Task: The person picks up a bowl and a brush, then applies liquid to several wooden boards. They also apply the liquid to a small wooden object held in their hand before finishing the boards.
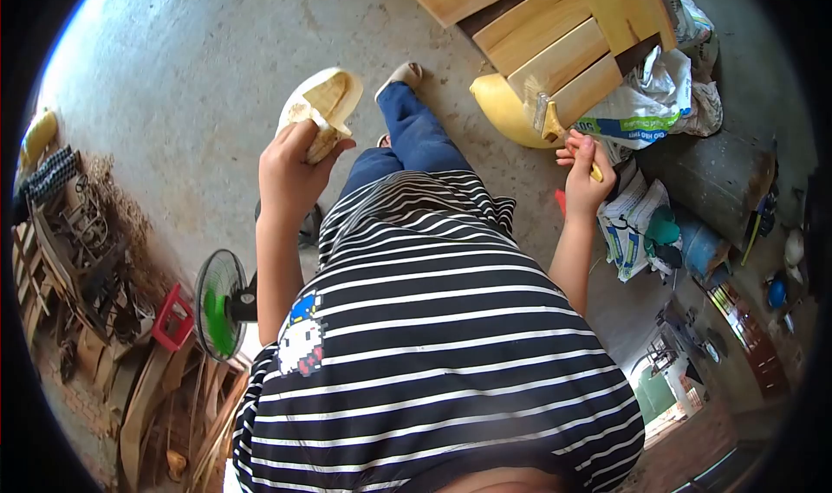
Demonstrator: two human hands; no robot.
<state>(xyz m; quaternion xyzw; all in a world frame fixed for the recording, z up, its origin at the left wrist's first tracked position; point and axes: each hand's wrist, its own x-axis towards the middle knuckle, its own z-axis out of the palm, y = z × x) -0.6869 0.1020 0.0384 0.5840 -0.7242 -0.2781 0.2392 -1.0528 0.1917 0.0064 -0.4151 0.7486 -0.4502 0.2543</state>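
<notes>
My left hand (295, 164) is closed on the edge of a white plastic container (295, 96), which is tilted so that its yellowish-stained inside shows. My right hand (589, 168) is wrapped round the yellow handle of a paintbrush (551, 126). The brush's bristles point up and away from me and overlap the edge of a slatted wooden panel (557, 74) in this view. Just below the panel bulges a smooth yellow rounded thing (504, 112).
White printed sacks (646, 103) lie right of the panel, near a blue drum (700, 252). On my left stand a green-bladed fan (220, 307), a red plastic stool (174, 318) and piled scrap wood (139, 389). Concrete floor (199, 86) stretches ahead.
</notes>
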